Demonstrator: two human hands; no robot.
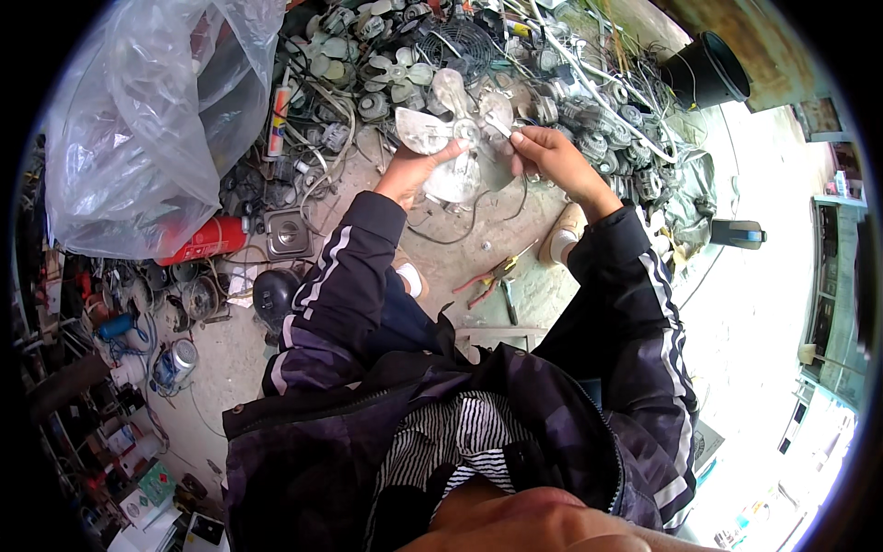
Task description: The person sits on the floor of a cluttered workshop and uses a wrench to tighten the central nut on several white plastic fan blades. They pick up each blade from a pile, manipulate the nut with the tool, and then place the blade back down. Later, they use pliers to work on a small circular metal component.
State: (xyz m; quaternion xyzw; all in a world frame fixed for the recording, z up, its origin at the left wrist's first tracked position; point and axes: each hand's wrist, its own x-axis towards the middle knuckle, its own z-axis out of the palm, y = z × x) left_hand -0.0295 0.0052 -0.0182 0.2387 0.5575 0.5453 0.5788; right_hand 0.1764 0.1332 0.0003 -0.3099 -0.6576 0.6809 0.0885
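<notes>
A dusty pale metal fan blade (450, 181) with several broad paddles is held up in front of me, over the floor. My left hand (414, 173) grips it from the left, thumb pressed near the hub. On the other side, my right hand (556, 161) is closed in a pinch at the blade's right edge. A short pale strip shows at those fingertips; I cannot tell whether it belongs to the blade. Another, smaller fan blade (401, 74) lies on the heap just beyond.
A heap of small motors (602, 138) and cables spreads ahead. Red-handled pliers (487, 281) lie between my feet. At left are a clear plastic bag (138, 138), a red cylinder (213, 237) and a square metal lid (288, 234). A black bucket (713, 72) stands far right.
</notes>
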